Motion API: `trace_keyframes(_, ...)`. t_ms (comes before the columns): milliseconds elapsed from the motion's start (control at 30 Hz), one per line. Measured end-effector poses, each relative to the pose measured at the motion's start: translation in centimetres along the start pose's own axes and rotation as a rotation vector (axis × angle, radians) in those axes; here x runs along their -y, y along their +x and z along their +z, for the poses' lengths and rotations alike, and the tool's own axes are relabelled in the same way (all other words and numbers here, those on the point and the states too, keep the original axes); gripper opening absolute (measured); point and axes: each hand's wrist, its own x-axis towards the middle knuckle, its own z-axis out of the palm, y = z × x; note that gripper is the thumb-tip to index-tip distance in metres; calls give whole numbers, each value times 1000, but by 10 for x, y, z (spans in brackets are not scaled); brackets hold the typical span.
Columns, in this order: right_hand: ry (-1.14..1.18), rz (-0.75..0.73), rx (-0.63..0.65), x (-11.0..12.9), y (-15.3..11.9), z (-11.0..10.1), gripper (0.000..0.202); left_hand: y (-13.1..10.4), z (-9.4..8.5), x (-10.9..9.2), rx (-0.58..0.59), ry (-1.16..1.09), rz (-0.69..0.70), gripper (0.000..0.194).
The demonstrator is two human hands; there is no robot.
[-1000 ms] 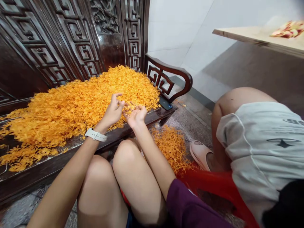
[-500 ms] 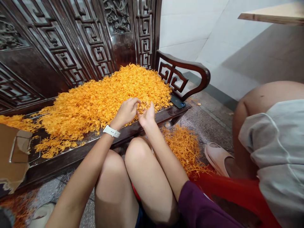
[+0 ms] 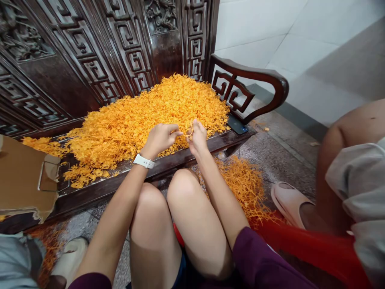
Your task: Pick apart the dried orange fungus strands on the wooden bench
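A thin, branching orange strand (image 3: pixel 189 129) is stretched between my two hands, just above the front of the bench. My left hand (image 3: pixel 162 137), with a white watch band on its wrist, pinches the strand's left part between thumb and fingertips. Curled around its other end is my right hand (image 3: pixel 199 137), palm turned inward. Behind and beside them rises a big heap of yellow-orange stringy pieces (image 3: pixel 144 116), frilly like small plastic flowers. The exact shape of the held piece is too small to make out.
The heap lies on a dark carved wooden bench (image 3: pixel 111 185). A phone (image 3: pixel 238 125) rests by its armrest (image 3: pixel 278 82). A cardboard box (image 3: pixel 24 176) stands at left. Orange stringy scraps (image 3: pixel 240 180) cover the floor, near a red plastic object (image 3: pixel 300 245). People sit on both sides.
My hands have drawn slightly apart, with the orange strand now showing between them. The view has shifted left, so the bench and heap sit further right.
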Motion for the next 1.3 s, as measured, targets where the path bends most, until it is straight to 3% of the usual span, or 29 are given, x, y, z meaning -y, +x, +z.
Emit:
trace_keyframes(233,94,84,173,2,-8,4,42,0,-1,1,-166,74,-76,26)
trace_keyframes(433,158,156,213,12,-32,-12,36,0,-7,-1,-251,149,-119,22)
trace_keyframes(567,233,249,337,30,-50,-31,31,7,-11,-17,-286,241,-90,24)
trace_keyframes(767,353,220,440,70,-76,-49,31,23,-13,-50,-371,215,10,26)
trace_keyframes(933,413,297,504,83,-87,-52,26,60,-11,-63,-346,135,85,24)
trace_keyframes(1000,405,276,519,82,-94,-50,31,85,-15,-55,-381,104,40,22)
trace_keyframes(1133,159,287,666,80,-124,-55,41,131,-37,-14,-624,-78,-274,16)
trace_keyframes(1233,-206,224,826,92,-136,-68,37,145,-52,17,-675,-254,-261,18)
trace_keyframes(1300,-419,183,990,106,-125,-71,35,144,-61,27,-686,-422,-240,21)
